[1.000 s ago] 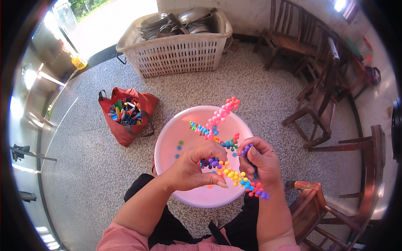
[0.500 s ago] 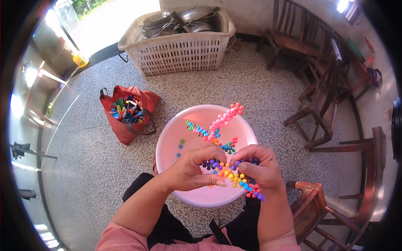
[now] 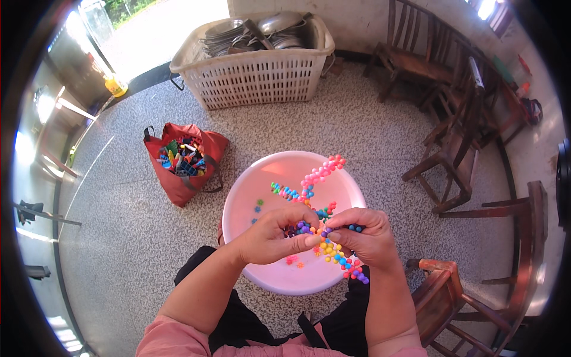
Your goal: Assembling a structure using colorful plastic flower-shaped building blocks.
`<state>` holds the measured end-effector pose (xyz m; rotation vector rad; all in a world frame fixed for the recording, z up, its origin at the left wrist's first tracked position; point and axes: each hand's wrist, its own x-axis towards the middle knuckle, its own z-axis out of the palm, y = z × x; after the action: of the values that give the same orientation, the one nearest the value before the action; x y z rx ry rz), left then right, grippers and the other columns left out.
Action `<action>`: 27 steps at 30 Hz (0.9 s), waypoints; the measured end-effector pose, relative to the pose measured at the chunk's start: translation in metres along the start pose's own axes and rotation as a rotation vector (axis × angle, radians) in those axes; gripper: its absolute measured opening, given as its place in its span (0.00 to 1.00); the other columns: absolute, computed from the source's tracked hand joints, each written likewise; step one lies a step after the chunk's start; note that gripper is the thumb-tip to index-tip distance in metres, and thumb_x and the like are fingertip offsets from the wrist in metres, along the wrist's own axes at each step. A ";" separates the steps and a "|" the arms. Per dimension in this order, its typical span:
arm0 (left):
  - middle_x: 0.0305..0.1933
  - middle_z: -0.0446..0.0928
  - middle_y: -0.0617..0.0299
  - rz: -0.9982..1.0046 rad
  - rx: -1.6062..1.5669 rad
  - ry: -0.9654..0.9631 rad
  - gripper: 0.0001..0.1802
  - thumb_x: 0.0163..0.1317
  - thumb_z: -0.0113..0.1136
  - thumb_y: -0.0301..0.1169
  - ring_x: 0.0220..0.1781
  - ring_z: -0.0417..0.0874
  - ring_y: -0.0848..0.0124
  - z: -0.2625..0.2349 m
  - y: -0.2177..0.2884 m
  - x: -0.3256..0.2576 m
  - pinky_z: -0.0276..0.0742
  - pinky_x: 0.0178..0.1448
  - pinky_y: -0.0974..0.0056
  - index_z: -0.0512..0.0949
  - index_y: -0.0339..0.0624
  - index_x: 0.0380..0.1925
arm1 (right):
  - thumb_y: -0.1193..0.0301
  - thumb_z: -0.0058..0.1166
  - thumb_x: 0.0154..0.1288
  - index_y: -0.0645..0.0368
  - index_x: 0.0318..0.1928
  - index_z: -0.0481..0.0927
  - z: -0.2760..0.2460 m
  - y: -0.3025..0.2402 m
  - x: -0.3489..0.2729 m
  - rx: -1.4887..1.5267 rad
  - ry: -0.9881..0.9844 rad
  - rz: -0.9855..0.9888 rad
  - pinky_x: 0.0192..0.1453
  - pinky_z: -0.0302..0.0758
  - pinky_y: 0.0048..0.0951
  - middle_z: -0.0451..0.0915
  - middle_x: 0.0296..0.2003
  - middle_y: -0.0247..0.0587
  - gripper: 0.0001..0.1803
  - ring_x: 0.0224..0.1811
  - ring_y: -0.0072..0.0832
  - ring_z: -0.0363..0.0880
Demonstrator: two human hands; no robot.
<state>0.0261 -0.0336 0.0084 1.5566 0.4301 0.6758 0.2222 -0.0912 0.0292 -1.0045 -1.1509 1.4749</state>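
Over a pink basin (image 3: 238,178), both my hands grip a branching toy of small knobbly plastic balls (image 3: 333,250). Its arms run in pink, green and blue, purple, and yellow to red. My left hand (image 3: 275,234) pinches the toy near its middle, thumb and forefinger around purple and orange balls. Close beside it, my right hand (image 3: 370,237) has thumb and fingertips closed on a purple-blue part; the fingers partly hide where this meets the rest. Several loose flower-shaped pieces (image 3: 257,209), green and blue, lie in the basin at left, with red and orange ones (image 3: 291,260) lower down.
Left of the basin stands a red bag (image 3: 178,184) full of small colourful toy pieces. A white plastic basket (image 3: 256,77) of metal dishes and pans sits at the back. Wooden chairs (image 3: 443,172) line the right side, one (image 3: 437,285) close to my right arm.
My right hand has shifted slightly left, its fingertips closer to my left hand. The toy has tilted a little, and its green-blue arm has swung lower and to the right.
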 end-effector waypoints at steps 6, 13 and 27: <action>0.35 0.70 0.69 -0.225 -0.344 -0.057 0.15 0.63 0.52 0.42 0.36 0.70 0.83 0.006 0.008 0.003 0.67 0.39 0.76 0.72 0.41 0.38 | 0.82 0.57 0.54 0.63 0.38 0.79 -0.002 0.000 -0.002 -0.019 0.024 -0.071 0.21 0.65 0.14 0.76 0.26 0.34 0.09 0.20 0.13 0.70; 0.38 0.70 0.63 -0.359 -0.290 0.048 0.25 0.64 0.41 0.51 0.35 0.75 0.78 0.011 -0.001 0.005 0.76 0.36 0.72 0.68 0.41 0.45 | 0.79 0.56 0.56 0.64 0.40 0.79 0.004 0.016 0.011 -0.035 0.197 -0.080 0.26 0.70 0.14 0.78 0.29 0.34 0.10 0.22 0.12 0.71; 0.36 0.70 0.56 -0.284 -0.119 0.116 0.32 0.62 0.32 0.58 0.21 0.74 0.76 0.021 -0.006 0.004 0.74 0.22 0.72 0.51 0.46 0.55 | 0.78 0.48 0.62 0.63 0.47 0.76 0.017 0.029 0.013 0.028 0.241 -0.028 0.18 0.63 0.15 0.75 0.24 0.33 0.13 0.17 0.13 0.67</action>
<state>0.0437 -0.0462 0.0031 1.3161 0.6722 0.5618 0.1976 -0.0838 0.0038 -1.1097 -0.9647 1.3041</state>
